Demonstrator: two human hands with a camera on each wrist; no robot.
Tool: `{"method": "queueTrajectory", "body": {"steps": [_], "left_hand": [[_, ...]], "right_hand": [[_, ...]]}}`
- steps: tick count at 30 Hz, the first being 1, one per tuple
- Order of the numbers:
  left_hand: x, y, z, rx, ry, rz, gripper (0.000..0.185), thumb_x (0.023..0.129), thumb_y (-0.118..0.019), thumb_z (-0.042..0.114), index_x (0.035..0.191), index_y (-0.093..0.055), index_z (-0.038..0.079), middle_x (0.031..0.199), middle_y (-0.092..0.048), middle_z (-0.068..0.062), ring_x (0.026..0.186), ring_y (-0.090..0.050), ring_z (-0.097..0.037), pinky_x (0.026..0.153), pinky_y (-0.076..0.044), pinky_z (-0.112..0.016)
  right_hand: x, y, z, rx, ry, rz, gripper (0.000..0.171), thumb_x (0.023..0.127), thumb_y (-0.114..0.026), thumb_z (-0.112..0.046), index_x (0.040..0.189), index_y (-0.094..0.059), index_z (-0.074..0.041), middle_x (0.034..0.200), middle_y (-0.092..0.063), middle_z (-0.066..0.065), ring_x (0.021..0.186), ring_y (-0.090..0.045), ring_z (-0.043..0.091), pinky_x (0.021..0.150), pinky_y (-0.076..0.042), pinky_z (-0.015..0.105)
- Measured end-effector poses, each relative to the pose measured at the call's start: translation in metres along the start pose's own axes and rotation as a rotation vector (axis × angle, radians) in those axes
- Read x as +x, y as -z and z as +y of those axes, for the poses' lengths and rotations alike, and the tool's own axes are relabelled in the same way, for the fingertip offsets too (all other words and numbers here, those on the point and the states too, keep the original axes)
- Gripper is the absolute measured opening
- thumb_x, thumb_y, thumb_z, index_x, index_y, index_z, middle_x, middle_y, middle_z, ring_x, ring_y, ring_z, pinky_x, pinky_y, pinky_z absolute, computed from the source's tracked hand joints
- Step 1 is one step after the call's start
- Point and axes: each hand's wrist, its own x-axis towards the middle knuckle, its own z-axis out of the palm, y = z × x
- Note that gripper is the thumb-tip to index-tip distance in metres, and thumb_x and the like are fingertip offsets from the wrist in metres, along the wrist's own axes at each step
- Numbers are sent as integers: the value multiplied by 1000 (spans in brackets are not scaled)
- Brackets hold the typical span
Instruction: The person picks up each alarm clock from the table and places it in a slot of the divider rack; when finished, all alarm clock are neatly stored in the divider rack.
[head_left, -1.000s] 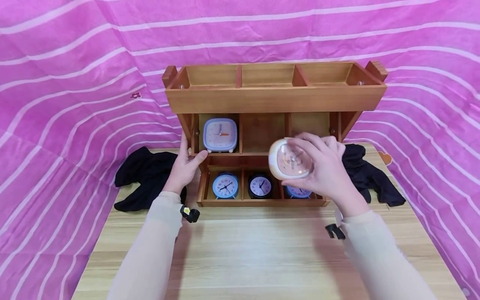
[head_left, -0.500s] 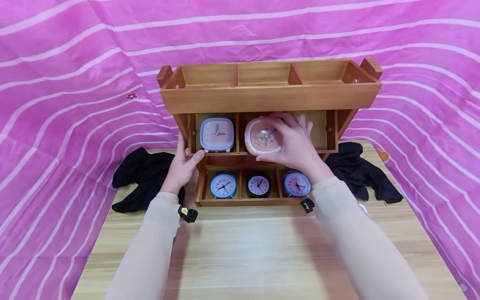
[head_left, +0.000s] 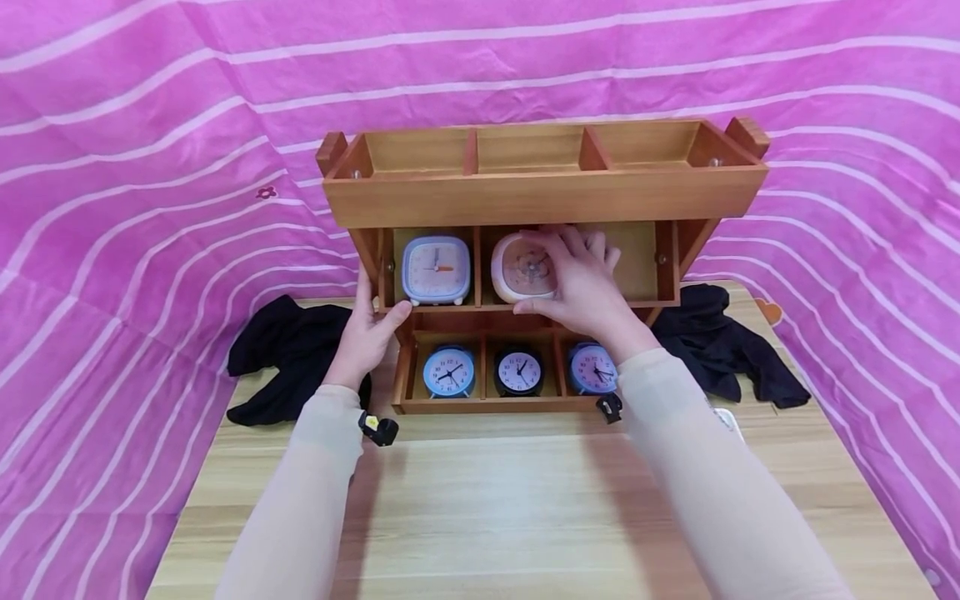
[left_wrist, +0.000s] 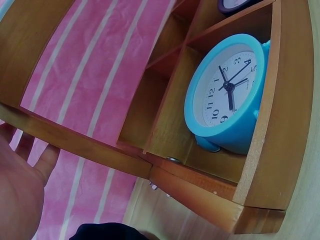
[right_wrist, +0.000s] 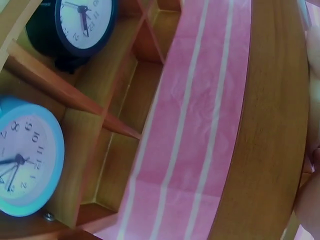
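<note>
Pushed deeper since a moment ago, the cream clock (head_left: 519,267) stands upright in the rack's (head_left: 547,196) middle compartment, right hand (head_left: 581,279) gripping it from its right; left hand (head_left: 367,329) rests open-fingered against the rack's left side.

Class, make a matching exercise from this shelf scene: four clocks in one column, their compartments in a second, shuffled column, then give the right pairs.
1. square lavender clock
2. white and pink clock
3. black clock
4. light blue round clock

A. bottom row, middle
B. middle row, left
C. bottom row, left
D. middle row, middle, held by the right hand

Pairs: 1-B, 2-D, 3-A, 4-C
</note>
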Motion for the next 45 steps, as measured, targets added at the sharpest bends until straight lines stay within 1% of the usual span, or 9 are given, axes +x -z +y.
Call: {"method": "queueTrajectory", "body": {"steps": [4, 8, 13, 16, 23, 29, 33, 37, 45], "left_hand": [[1, 3, -4, -5, -4, 2, 96, 104, -65, 18, 167, 2, 41, 174, -16, -2, 155, -28, -26, 120, -33, -57], [-2, 3, 7, -22, 17, -9, 96, 104, -64, 14, 169, 5, 32, 174, -12, -7, 156, -25, -30, 120, -33, -59], [-8, 4, 29, -32, 33, -18, 95, 104, -64, 15, 169, 4, 26, 173, -14, -12, 154, -28, -34, 119, -34, -59], [-7, 5, 32, -26, 35, -18, 95, 104, -64, 17, 169, 4, 26, 174, -14, -12, 154, -28, -34, 119, -35, -59], [2, 10, 1, -25, 15, -3, 96, 104, -64, 13, 169, 5, 33, 175, -11, -5, 156, -26, -31, 118, -35, -60], [2, 9, -6, -28, -1, 3, 96, 104, -65, 14, 166, 1, 45, 174, -16, 3, 153, -31, -28, 117, -38, -58], [0, 7, -5, -31, -5, -2, 95, 104, -65, 17, 166, 0, 47, 174, -15, 4, 153, -33, -27, 116, -40, -57], [0, 4, -3, -13, 1, 2, 94, 104, -65, 20, 166, 1, 47, 174, -16, 5, 152, -35, -27, 115, -41, -56], [1, -1, -5, -56, -15, 1, 95, 104, -64, 10, 168, 0, 40, 173, -18, 3, 145, -44, -28, 114, -44, -54]], "right_hand": [[1, -2, -2, -51, 2, -42, 90, 82, -80, -65, 153, -45, -22, 156, -41, 15, 126, -35, 45, 100, -22, 68], [2, -4, -5, -79, -8, -54, 75, 93, -69, -63, 151, -49, -20, 157, -41, 14, 127, -36, 45, 102, -22, 68], [4, -8, -7, -84, -31, -17, 71, 91, -75, -59, 149, -54, -23, 157, -44, 12, 128, -37, 42, 101, -22, 69], [5, -10, -8, -76, -43, 1, 72, 88, -78, -58, 148, -55, -25, 157, -45, 11, 129, -37, 42, 101, -22, 69], [6, -12, -9, -59, -42, 22, 72, 87, -80, -57, 148, -57, -25, 157, -46, 10, 128, -38, 41, 100, -22, 68], [-5, -11, -9, -28, -13, 50, 76, 87, -80, -57, 152, -54, -27, 163, -39, 8, 134, -36, 41, 101, -22, 69], [-28, -8, -4, 26, 62, 133, 77, 84, -85, -51, 149, -56, -22, 162, -39, 9, 133, -37, 43, 98, -24, 67], [-66, 0, 6, 70, 122, 213, 78, 79, -88, -53, 143, -61, -17, 156, -47, 13, 127, -39, 47, 93, -24, 65], [-165, 27, 57, 0, 45, 181, 92, 82, -60, -86, 146, -61, -19, 153, -50, 15, 123, -41, 52, 82, -25, 60]]}}
